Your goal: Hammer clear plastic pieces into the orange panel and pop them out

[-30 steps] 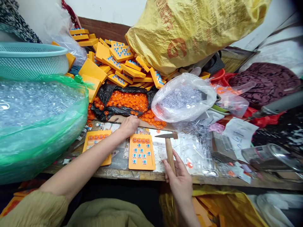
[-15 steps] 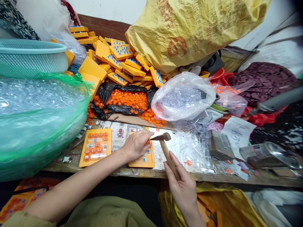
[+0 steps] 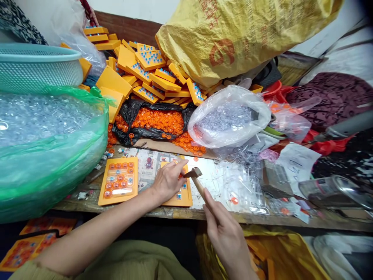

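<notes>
My right hand [image 3: 224, 221] is wrapped round the wooden handle of a small hammer [image 3: 199, 188]. The hammer's dark head sits over a yellow-orange plastic panel [image 3: 186, 199], close by the fingertips of my left hand [image 3: 168, 179]. That left hand rests on the panel with finger and thumb curled in; a bit of orange shows between them, but what they hold is hidden. Small blue-and-white pieces show on the panel's uncovered right side. To the left lies a second panel [image 3: 103, 196], fitted with rows of orange caps and a clear bar.
Behind the panels stands a black bag [image 3: 125, 111] of orange caps. A white bag [image 3: 201, 136] of clear pieces is right of it, a green bag [image 3: 58, 163] at left. Yellow panels [image 3: 116, 79] are heaped at the back, near a blue basket [image 3: 43, 54].
The hammer head has come down and left, nearer my left fingertips and the panel. My left hand has stayed on the panel, its fingers shifting slightly. The camera view has shifted a little.
</notes>
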The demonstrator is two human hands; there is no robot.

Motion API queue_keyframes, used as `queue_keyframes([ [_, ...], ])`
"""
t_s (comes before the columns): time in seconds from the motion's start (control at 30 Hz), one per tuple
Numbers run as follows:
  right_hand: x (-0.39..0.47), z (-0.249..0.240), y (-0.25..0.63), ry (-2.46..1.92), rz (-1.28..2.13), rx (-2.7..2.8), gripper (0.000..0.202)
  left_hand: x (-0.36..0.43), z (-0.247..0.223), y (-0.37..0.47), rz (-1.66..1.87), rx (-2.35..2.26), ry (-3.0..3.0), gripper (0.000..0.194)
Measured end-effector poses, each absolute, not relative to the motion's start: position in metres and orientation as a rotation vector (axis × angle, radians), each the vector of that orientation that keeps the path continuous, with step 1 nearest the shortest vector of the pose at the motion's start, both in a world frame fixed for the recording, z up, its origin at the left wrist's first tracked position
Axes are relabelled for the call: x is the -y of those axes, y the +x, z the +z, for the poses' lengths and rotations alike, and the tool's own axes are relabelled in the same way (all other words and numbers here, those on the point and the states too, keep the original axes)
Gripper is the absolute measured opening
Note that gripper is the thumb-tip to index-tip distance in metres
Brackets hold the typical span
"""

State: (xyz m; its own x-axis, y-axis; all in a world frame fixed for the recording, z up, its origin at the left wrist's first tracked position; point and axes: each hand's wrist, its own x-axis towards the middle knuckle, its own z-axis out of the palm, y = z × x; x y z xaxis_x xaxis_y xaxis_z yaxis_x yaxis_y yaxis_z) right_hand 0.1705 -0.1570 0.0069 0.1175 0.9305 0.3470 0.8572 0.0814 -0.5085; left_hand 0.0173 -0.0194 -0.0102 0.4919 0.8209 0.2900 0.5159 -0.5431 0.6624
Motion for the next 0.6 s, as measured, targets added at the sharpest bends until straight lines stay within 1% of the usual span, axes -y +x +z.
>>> queue_keyframes([
  [0.07, 0.158, 0.001, 0.172, -1.823, 0.249, 1.720, 0.043, 0.021, -0.010, 0.016, 0.806, -1.096, 2.223, 0.058],
  [0.13, 0.156, -0.005, 0.172, -1.821, 0.356, 1.585, 0.040, 0.017, -0.007, 0.013, 0.821, -1.046, 2.214, 0.058],
  [0.2, 0.153, -0.010, 0.171, -1.821, 0.453, 1.356, 0.041, 0.003, -0.002, 0.008, 0.866, -1.042, 2.225, 0.047],
  [0.27, 0.149, -0.014, 0.170, -1.835, 0.524, 1.110, 0.047, -0.022, 0.004, 0.002, 0.902, -1.161, 2.263, 0.027],
  [0.3, 0.147, -0.016, 0.169, -1.840, 0.556, 1.016, 0.051, -0.038, 0.006, -0.001, 0.895, -1.267, 2.288, 0.022],
  [0.37, 0.143, -0.019, 0.169, -1.833, 0.615, 0.901, 0.058, -0.072, 0.009, -0.006, 0.859, -1.390, 2.292, 0.023],
  [0.47, 0.141, -0.023, 0.170, -1.814, 0.672, 0.852, 0.063, -0.109, 0.008, -0.009, 0.721, -1.438, 2.284, 0.021],
  [0.6, 0.142, -0.023, 0.169, -1.780, 0.632, 0.840, 0.062, -0.113, 0.002, -0.006, 0.541, -1.373, 2.290, 0.020],
])
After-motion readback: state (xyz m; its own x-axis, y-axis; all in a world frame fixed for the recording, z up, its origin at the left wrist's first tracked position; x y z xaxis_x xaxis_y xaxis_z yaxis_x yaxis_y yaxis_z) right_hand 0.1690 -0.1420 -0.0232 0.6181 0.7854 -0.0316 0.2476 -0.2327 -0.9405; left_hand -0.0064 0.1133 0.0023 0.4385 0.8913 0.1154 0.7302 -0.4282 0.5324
